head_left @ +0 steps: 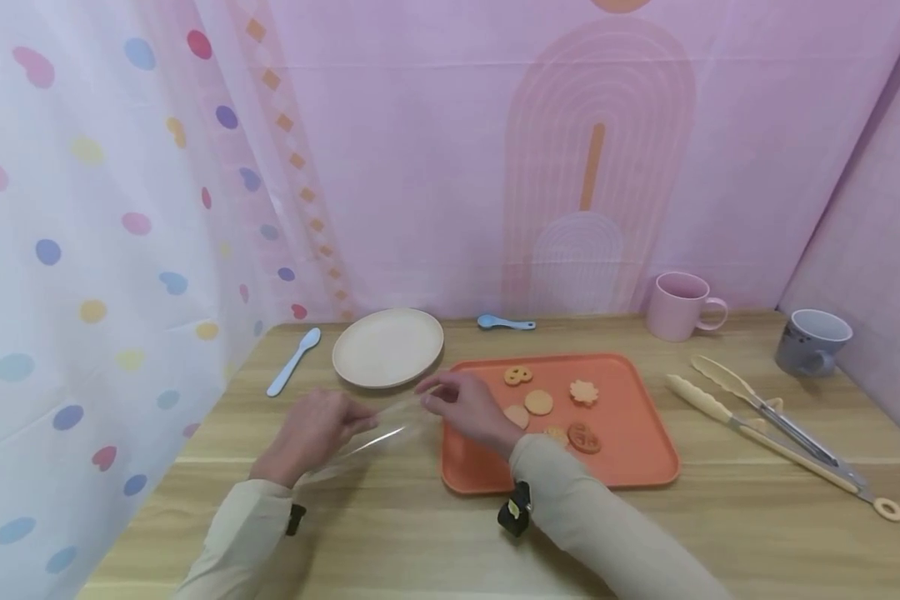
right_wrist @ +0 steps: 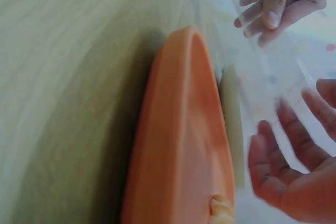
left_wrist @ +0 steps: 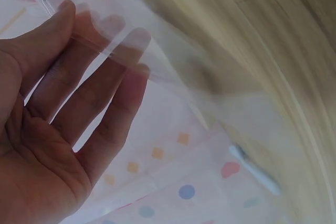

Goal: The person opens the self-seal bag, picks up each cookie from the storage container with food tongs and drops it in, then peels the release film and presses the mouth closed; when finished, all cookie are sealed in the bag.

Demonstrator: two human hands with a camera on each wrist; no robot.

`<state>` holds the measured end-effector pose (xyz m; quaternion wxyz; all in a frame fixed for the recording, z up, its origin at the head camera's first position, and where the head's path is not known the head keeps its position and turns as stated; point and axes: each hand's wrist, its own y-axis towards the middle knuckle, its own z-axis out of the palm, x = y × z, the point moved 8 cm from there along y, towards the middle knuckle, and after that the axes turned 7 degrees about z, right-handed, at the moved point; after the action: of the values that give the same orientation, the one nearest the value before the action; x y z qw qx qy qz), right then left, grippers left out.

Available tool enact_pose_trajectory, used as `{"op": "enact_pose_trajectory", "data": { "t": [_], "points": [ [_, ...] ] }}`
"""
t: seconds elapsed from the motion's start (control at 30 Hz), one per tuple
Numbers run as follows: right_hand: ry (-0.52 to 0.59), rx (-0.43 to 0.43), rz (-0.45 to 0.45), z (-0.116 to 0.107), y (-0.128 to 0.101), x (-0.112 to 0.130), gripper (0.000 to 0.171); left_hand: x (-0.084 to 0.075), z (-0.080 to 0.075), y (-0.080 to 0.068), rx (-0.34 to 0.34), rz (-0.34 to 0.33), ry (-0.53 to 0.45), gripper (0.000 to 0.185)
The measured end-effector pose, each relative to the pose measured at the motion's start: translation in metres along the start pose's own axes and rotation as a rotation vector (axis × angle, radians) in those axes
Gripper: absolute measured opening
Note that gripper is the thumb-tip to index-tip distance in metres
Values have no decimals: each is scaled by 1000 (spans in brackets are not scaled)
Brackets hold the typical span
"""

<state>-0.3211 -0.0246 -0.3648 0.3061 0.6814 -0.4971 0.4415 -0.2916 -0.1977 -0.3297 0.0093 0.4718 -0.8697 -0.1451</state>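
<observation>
Between both hands a thin, see-through plastic bag is stretched above the wooden table, left of the orange tray. My left hand pinches one side of it, thumb in front and fingers seen through the film in the left wrist view. At the opposite edge, my right hand pinches the film between thumb and forefinger, its other fingers loosely bent. That hand hangs over the left part of the orange tray, partly covering it. Several cookies lie there, among them a round one and a brown pretzel-shaped one.
Behind the hands sits a cream plate, with a light blue knife-like utensil to its left and a small blue spoon to its right. Tongs, a pink mug and a grey mug stand or lie right of the tray.
</observation>
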Motion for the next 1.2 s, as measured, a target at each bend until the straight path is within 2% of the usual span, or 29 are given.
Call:
{"op": "enact_pose_trajectory", "data": {
  "t": [0.13,0.23,0.33,0.43,0.63,0.7,0.77,0.97,1.13,1.2],
  "points": [
    [46,-19,14,1,2,-2,13,-2,-1,3,-2,5,-37,14],
    [33,-52,18,-1,3,-5,10,-2,-2,5,-25,12,-97,14],
    [3,-81,51,-4,3,-11,8,-3,-7,5,-89,32,-136,12],
    [24,-64,116,-6,3,-20,9,-4,-12,4,-175,55,-140,10],
    [290,37,332,-1,4,-44,25,-15,-26,0,-362,150,-72,10],
    [363,55,368,-1,4,-48,29,-17,-29,-1,-408,169,-52,12],
    [389,66,372,-2,5,-49,32,-18,-31,-1,-434,177,-44,13],
    [308,123,322,-17,-2,-50,32,-15,-28,-2,-438,146,-66,13],
    [191,101,240,-66,-25,-52,34,-11,-22,-2,-429,130,-68,11],
    [98,68,197,-92,-36,-53,35,-8,-21,-3,-421,115,-79,10]
  ]
}}
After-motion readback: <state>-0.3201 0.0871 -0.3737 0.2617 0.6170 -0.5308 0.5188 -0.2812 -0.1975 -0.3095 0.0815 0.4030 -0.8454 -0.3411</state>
